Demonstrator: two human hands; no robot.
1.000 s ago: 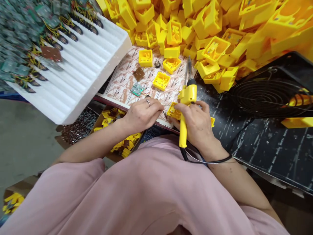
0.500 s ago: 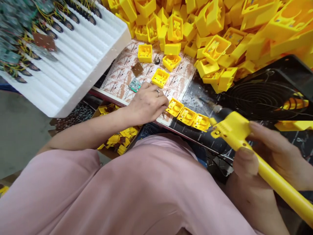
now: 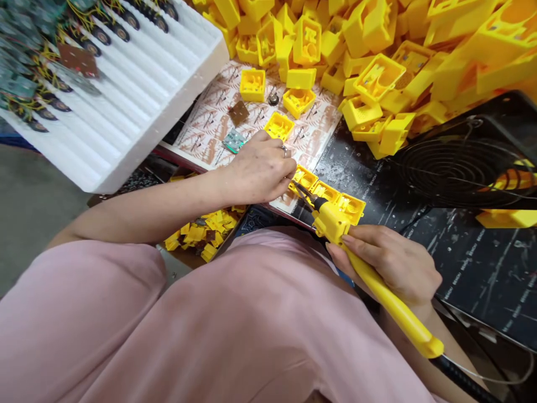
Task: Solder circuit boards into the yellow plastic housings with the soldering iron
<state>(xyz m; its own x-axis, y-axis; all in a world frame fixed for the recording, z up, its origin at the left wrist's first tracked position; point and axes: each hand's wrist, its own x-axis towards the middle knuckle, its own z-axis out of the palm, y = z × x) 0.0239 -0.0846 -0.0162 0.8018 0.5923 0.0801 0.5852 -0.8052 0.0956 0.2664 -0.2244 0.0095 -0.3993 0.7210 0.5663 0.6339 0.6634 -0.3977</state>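
My right hand (image 3: 390,260) is wrapped around a yellow soldering iron (image 3: 377,285), whose metal tip points to the left. The tip reaches the leftmost of three small yellow plastic housings (image 3: 351,208) standing in a row at the table's front edge. Beside that tip, my left hand (image 3: 266,168) has its fingers bent together over the leftmost housing (image 3: 307,177); whatever they pinch is hidden. Just beyond my left hand are another open yellow housing (image 3: 279,126) and a green circuit board (image 3: 234,141). A brown board (image 3: 238,113) lies farther back.
A heap of yellow housings (image 3: 377,78) fills the back. At left, a white foam tray (image 3: 168,84) carries wired boards and small round speakers. A black fan (image 3: 457,157) stands at right. Below the table edge sits a box of yellow pieces (image 3: 201,232).
My right hand has brought the soldering iron leftward, from right of the row to the leftmost housing. My left hand stays at that housing, its fingers still bent. The view has shifted slightly.
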